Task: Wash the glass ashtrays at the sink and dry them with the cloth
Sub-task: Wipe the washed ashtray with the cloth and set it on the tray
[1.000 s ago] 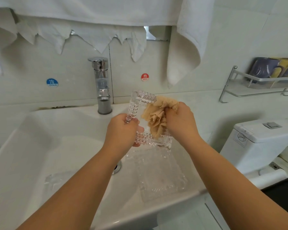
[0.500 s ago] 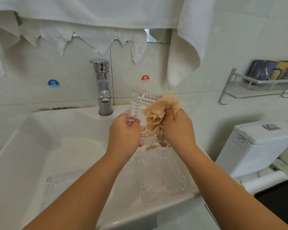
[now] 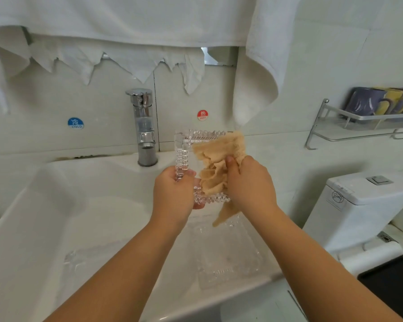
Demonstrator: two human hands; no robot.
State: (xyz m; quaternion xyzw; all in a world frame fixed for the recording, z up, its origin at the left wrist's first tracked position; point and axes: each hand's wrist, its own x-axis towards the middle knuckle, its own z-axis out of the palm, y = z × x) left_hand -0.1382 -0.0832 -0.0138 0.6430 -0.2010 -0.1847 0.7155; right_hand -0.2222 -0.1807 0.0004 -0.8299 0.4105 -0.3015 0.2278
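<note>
Left hand (image 3: 172, 194) grips the ashtray (image 3: 197, 166) by its left rim, fingers curled round the ridged edge, holding it upright over the sink (image 3: 56, 205) so the open face meets the cloth. Right hand (image 3: 249, 184) is clamped on the cloth (image 3: 215, 163), bunched and pressed into the ashtray's hollow; a tail of cloth hangs off at 6 o'clock. Judged step: drying this one, wiping the inside.

Sink fills frame from 9 to 6 o'clock. White towel (image 3: 258, 66) hangs across 12 o'clock, one corner drooping just above the hands. Toilet tank (image 3: 358, 205) at 4 o'clock. Two more ashtrays lie flat in the sink: one (image 3: 228, 256) at 6 o'clock directly under the hands, near the front rim, another (image 3: 84, 259) at 8 o'clock, faint against the white. Likely waiting their turn, or already rinsed; can't tell. Wall rack (image 3: 358, 126) at 3 o'clock holds mugs (image 3: 382, 101). Tap (image 3: 144, 126) at 11 o'clock of the hands, no water seen running. Cold sticker (image 3: 75, 123) left of tap, hot sticker (image 3: 202, 115) right.

Risk: wet glass held one-handed by the rim could slip.
</note>
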